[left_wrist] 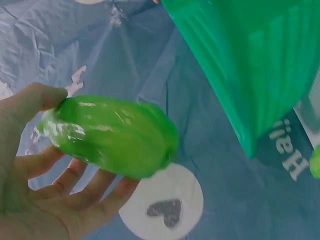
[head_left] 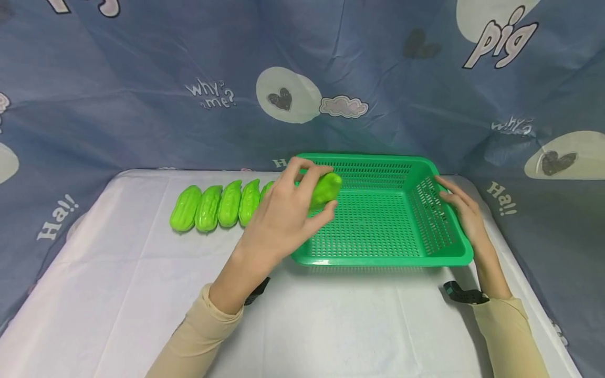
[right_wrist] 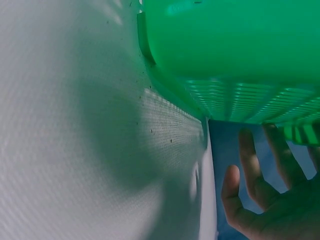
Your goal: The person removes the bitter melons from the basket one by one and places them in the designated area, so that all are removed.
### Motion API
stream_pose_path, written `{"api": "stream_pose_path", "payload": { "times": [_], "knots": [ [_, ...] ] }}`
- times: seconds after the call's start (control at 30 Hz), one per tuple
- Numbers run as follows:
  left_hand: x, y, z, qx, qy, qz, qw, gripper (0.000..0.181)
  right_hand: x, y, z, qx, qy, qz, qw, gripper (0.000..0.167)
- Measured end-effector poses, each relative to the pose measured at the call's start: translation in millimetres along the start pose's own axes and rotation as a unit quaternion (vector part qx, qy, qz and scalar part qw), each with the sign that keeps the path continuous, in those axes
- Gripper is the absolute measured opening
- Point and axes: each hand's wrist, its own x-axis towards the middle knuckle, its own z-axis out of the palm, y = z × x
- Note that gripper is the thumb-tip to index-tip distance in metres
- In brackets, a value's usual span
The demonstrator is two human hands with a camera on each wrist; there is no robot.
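Note:
My left hand (head_left: 288, 210) holds a glossy green ridged vegetable (head_left: 326, 190) over the left side of the green plastic basket (head_left: 378, 261). The left wrist view shows that vegetable (left_wrist: 112, 135) between the thumb and fingers, clear of the basket wall (left_wrist: 215, 60). At the basket's right rim rests my right hand (head_left: 465, 212), with some fingertips over the edge. Its lower fingers (right_wrist: 252, 170) spread out loosely beneath the rim in the right wrist view. Left of the basket, several similar green vegetables (head_left: 230, 205) lie side by side in a row; my left hand partly hides the row's right end.
A white cloth (head_left: 354, 325) covers the table. Behind it and along both sides hangs a blue printed sheet (head_left: 156, 121). The basket stands near the table's back edge, its slotted floor (head_left: 364, 220) visible from above. Dark bands (head_left: 465, 294) are on both wrists.

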Motion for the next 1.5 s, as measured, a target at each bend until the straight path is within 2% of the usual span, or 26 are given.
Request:
{"api": "stream_pose_path", "payload": {
  "times": [0.2, 0.43, 0.57, 0.67, 0.8, 0.87, 1.1, 1.3, 1.5],
  "knots": [
    [-10.4, -13.3, -10.3, 0.043, 0.003, -0.033, 0.9985, 0.053, -0.4, 0, 0, 0.003, -0.002, 0.003, 1.0, 0.051],
    [-22.5, -31.6, -17.5, 0.055, -0.012, -0.065, 0.9963, 0.026, 1.0, -2, -2, -0.022, 0.003, 0.003, 0.9998, 0.052],
    [-26.7, -40.9, -19.4, 0.05, -0.013, -0.09, 0.9946, 0.028, 1.0, -1, -2, -0.043, 0.006, 0.003, 0.9991, 0.052],
    [-29.3, -49.1, -20.5, 0.076, -0.006, -0.094, 0.9926, 0.035, 1.1, -1, -2, -0.052, 0.006, 0.003, 0.9986, 0.052],
    [-33.2, -62.9, -21.5, 0.142, 0.003, -0.106, 0.9843, 0.036, 1.4, -1, -2, -0.042, 0.004, 0.001, 0.9991, 0.052],
    [-35.4, -70.2, -22.0, 0.16, 0.004, -0.118, 0.9801, 0.035, 1.4, -1, -2, -0.035, 0.004, 0.0, 0.9994, 0.052],
    [-42.5, -99.2, -28.8, 0.159, 0.008, -0.15, 0.9758, 0.034, 0.7, 0, -1, -0.012, 0.004, 0.0, 0.9999, 0.051],
    [-50.6, -128.8, -46.2, 0.202, -0.015, -0.205, 0.9575, 0.038, 0.8, 2, 0, -0.009, 0.002, -0.003, 0.9999, 0.051],
    [-62.6, -157.8, -65.0, 0.18, -0.037, -0.269, 0.9452, 0.044, 0.9, 2, 0, -0.013, 0.002, -0.005, 0.9999, 0.051]
  ]
}}
